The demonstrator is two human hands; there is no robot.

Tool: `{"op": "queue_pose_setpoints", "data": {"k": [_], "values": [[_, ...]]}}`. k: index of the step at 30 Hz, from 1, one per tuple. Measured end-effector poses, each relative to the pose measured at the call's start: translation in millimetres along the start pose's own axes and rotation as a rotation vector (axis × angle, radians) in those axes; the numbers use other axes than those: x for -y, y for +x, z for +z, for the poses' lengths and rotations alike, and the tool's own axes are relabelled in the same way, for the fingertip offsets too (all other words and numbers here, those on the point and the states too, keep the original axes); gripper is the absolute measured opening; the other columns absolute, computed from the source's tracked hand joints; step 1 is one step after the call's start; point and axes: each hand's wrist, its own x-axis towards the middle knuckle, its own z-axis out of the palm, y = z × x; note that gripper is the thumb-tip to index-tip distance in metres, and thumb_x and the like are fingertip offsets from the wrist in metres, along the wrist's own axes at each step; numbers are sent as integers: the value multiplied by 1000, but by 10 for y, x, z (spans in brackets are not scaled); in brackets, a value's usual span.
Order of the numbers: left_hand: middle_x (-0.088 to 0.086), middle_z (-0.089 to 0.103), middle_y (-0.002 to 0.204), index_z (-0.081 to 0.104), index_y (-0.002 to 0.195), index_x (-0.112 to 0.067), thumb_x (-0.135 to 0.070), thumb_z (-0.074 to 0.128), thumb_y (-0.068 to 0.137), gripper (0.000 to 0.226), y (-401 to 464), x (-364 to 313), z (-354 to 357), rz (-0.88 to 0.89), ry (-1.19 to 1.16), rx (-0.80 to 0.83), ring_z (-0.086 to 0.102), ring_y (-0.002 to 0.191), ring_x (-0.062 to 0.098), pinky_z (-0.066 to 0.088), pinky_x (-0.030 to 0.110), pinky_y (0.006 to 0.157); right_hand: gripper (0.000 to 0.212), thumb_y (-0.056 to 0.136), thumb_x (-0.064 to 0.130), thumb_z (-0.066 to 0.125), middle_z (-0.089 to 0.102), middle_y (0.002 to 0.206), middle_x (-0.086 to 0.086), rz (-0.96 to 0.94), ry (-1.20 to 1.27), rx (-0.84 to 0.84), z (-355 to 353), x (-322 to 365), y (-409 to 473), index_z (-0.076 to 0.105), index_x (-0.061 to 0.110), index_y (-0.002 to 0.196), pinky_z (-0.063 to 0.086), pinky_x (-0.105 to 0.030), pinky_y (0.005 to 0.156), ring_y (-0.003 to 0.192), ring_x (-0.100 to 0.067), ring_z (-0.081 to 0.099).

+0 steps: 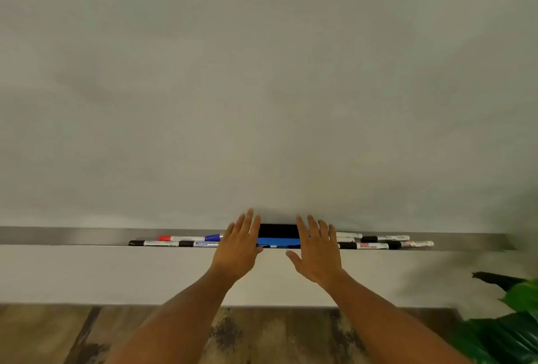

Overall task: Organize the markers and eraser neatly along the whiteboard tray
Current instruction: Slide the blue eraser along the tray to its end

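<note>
Two hands sit flat over the whiteboard tray [72, 236], one each side of the eraser [278, 238]. Left hand [240, 244] has fingers straight and spread, holding nothing, fingertips reaching over the tray toward the board. Right hand [318, 250] same: fingers extended, empty, thumb out toward the middle. Eraser lies between them in the tray, black top, blue body, long axis running left-right along the tray, so each hand faces one short end. Both hands look about equally near it; left fingers seem to touch or just overlap its left end, hard to tell from this angle. A dark pen [276, 246] lies along the tray's front edge just below the eraser. Left marker group [174, 241]: red-capped, blue-capped and black-capped ones, end to end in two rows, parallel to the tray. Right marker group [384, 242]: several black-capped ones, also lengthwise, slightly staggered. Likely next move: squeeze inward on the eraser's ends or slide it along the tray. Plant [512, 320] at lower right, wood floor [43, 334] below.
</note>
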Motion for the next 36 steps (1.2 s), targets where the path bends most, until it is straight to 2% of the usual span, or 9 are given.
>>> {"op": "queue_pose_setpoints", "data": {"k": [3,6,10,14,18,20,30,32,36], "values": [[8,13,161,6,151,-19,-21,62,92,81,65,1,40,-109,-59,67,44,134,29,48,42,100,80,92,55,47,21,157,-13,30,29,49,84,-27,44,7,18,151,19,-49,116,141,-37,19],[7,28,155,15,149,-19,-12,67,87,81,121,7,94,-127,-100,92,56,119,27,55,39,89,77,92,46,53,29,152,-12,38,69,65,137,-42,90,12,17,151,23,-45,114,138,-35,27],[8,45,139,28,141,-17,-10,69,85,69,232,17,124,-164,-145,82,59,110,23,55,36,86,70,91,33,56,47,137,-8,27,70,65,183,-75,156,20,16,148,32,-41,107,124,-29,42],[8,53,124,35,135,-17,-9,66,87,57,300,15,135,-205,-198,119,59,103,21,55,35,86,63,91,24,56,55,128,-4,33,89,60,250,-79,193,26,17,146,33,-39,103,119,-26,44],[8,57,115,50,122,-14,-15,61,92,32,364,21,170,-237,-248,163,61,98,22,53,32,86,60,91,25,59,54,133,-5,55,113,86,310,-65,219,31,19,143,33,-43,105,124,-30,40],[9,58,113,54,118,-13,-17,59,94,26,381,24,203,-253,-277,155,61,96,22,52,31,85,57,91,27,60,52,137,-4,71,146,82,342,-63,220,35,20,142,34,-44,106,127,-30,37],[14,60,117,57,126,-8,-6,61,91,35,389,20,236,-338,-517,28,60,102,26,50,31,93,46,92,26,61,59,123,-4,168,347,-8,371,-33,190,46,19,136,38,-39,99,116,-27,43],[15,62,115,60,123,-7,-3,59,91,32,386,24,225,-345,-532,6,61,100,25,50,30,91,39,93,23,60,60,120,-6,181,372,-46,364,-31,200,52,17,131,40,-40,98,116,-27,47],[15,62,115,61,121,-6,4,56,90,33,380,35,197,-356,-580,-38,61,99,24,48,24,86,22,95,18,57,66,106,-8,153,377,-82,356,-79,229,63,14,115,49,-36,88,100,-23,59]]}}
